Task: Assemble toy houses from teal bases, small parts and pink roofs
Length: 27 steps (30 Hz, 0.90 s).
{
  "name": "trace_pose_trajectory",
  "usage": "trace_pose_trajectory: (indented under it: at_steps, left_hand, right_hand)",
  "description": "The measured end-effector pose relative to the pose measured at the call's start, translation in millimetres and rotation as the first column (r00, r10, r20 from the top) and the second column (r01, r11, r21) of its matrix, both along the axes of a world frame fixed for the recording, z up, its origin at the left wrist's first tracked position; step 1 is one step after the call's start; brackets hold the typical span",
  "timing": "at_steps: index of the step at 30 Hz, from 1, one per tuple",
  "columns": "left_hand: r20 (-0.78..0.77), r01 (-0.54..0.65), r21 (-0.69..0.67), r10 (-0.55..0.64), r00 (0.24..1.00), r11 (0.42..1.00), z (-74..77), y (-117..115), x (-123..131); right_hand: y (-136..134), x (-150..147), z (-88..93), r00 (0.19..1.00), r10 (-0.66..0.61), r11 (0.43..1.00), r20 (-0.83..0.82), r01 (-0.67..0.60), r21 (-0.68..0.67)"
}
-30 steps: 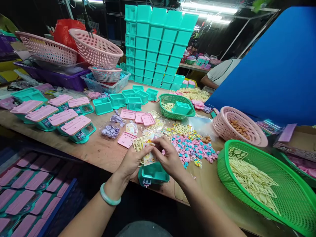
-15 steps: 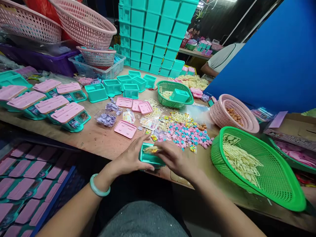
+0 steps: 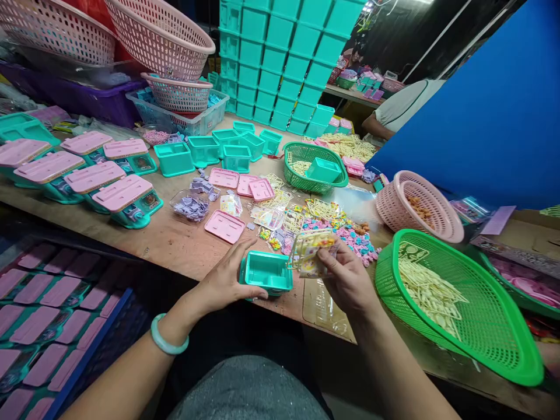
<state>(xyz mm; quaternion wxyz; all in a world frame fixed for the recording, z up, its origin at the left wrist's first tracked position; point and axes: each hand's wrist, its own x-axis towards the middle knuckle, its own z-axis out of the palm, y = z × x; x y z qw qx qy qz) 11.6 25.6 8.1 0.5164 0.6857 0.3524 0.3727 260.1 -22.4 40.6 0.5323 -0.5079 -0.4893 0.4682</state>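
Observation:
A small teal plastic box (image 3: 262, 273) stands at the table's front edge with its top uncovered. My left hand (image 3: 221, 280) grips it from the left, thumb along the near side and fingers behind. To the right of the box, my right hand (image 3: 350, 279) pinches a bundle of cream plastic frames, a printed card and a small yellow packet (image 3: 311, 252). A pink lid (image 3: 224, 226) lies just beyond my left hand. Behind the bundle, pink and blue small pieces (image 3: 356, 236) are spread in a heap, partly hidden by it.
Pink-lidded boxes (image 3: 125, 194) stand in rows at left. A green basket (image 3: 472, 291) of cream pieces sits at right. Purple pieces fill a clear tray (image 3: 190, 208). Stacked teal boxes (image 3: 280, 64) rise at the back. A co-worker's sleeve (image 3: 406, 108) shows beyond the blue panel (image 3: 472, 116).
My right hand has come up out of the box's opening and moved right, carrying the bundle. My left hand still grips the box.

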Motion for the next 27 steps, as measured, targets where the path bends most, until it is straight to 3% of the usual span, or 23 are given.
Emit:
trace_pose_trajectory:
  at_steps: [3, 7, 9, 12, 15, 17, 19, 21, 22, 24, 27]
  left_hand:
    - [0.099, -0.090, -0.038, 0.093, 0.991, 0.995, 17.0, -6, 18]
    - [0.308, -0.024, -0.216, 0.092, 0.947, 0.976, 36.4, -14, 49]
    - [0.316, -0.011, -0.209, 0.078, 0.946, 0.978, 38.9, -14, 56]
    - [0.222, -0.097, -0.081, 0.113, 0.968, 0.992, 32.7, -8, 45]
    - [0.063, -0.073, 0.021, 0.071, 0.995, 0.997, 17.2, -3, 20]
    - [-0.033, 0.035, -0.025, -0.036, 0.999, 0.999, 4.9, -4, 7]
    - [-0.071, 0.070, -0.097, -0.077, 0.994, 0.993, -5.3, -6, 0]
    - [-0.079, 0.041, -0.128, -0.051, 0.996, 0.991, -11.4, -9, -1]
    - [-0.078, 0.028, -0.131, -0.039, 0.996, 0.991, -12.9, -10, 0]
    - [-0.064, 0.023, -0.117, -0.031, 0.997, 0.993, -13.8, -11, 1]
    - [-0.072, 0.051, -0.076, -0.057, 0.996, 0.996, -13.6, -11, 0]
  right_hand:
    - [10, 0, -0.4, 0.976, -0.039, 0.994, -0.216, 0.015, -0.109]
    - [19, -16, -4.5, 0.966, -0.012, 0.991, -0.257, -0.023, -0.135]
    - [18, -22, -6.2, 0.968, -0.002, 0.991, -0.253, -0.032, -0.130]
    - [11, -21, -8.1, 0.989, -0.001, 0.998, -0.148, -0.009, -0.069]
    - [4, -19, -10.2, 0.975, 0.067, 0.993, 0.212, -0.086, 0.082]
    - [2, -22, -11.6, 0.822, 0.120, 0.951, 0.556, -0.257, 0.174]
    - [2, -29, -12.8, 0.559, 0.110, 0.892, 0.822, -0.420, 0.166]
    - [4, -38, -13.7, 0.346, 0.080, 0.871, 0.935, -0.481, 0.103]
    - [5, -41, -13.9, 0.291, 0.071, 0.874, 0.954, -0.479, 0.081]
    - [6, -43, -13.4, 0.282, 0.055, 0.886, 0.958, -0.455, 0.083]
    - [6, -33, -10.2, 0.388, 0.086, 0.893, 0.918, -0.439, 0.102]
